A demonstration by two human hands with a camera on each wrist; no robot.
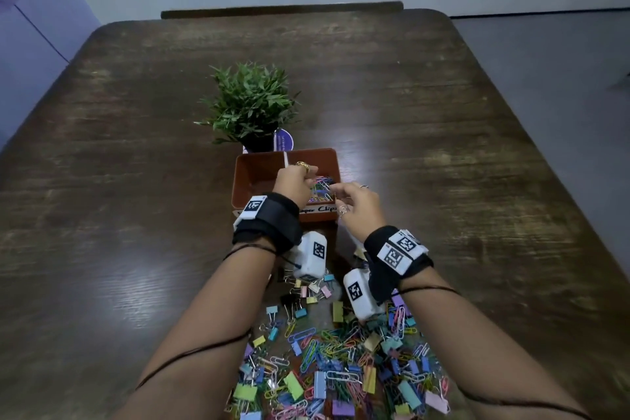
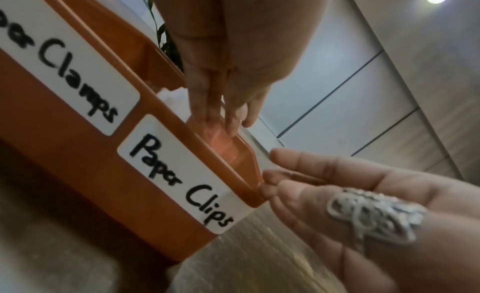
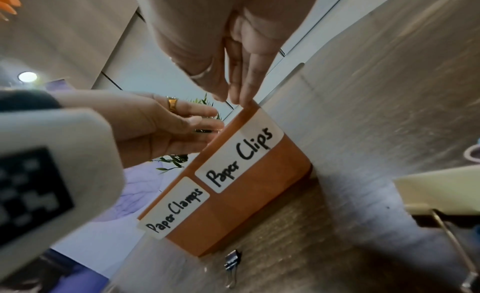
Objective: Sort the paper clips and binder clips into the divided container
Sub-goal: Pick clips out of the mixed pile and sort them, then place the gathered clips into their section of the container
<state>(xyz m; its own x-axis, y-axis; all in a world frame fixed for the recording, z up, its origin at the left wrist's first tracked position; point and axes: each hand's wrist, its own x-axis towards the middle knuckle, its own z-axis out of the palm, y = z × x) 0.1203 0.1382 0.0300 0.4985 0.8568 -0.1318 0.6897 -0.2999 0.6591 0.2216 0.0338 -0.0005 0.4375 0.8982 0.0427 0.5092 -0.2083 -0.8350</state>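
Note:
An orange divided container stands mid-table, labelled "Paper Clamps" on the left and "Paper Clips" on the right. Coloured paper clips lie in the right compartment; the left one looks bare. My left hand hangs over the right compartment, its straight fingers pointing down into it with nothing seen between them. My right hand is at the container's front right corner. Its thumb and fingertips are drawn together there, seemingly pinching a thin wire clip. A big mixed pile of clips lies near me.
A small potted plant stands just behind the container. A black binder clip lies on the wooden table in front of the container. The table's left, right and far edges are all in view.

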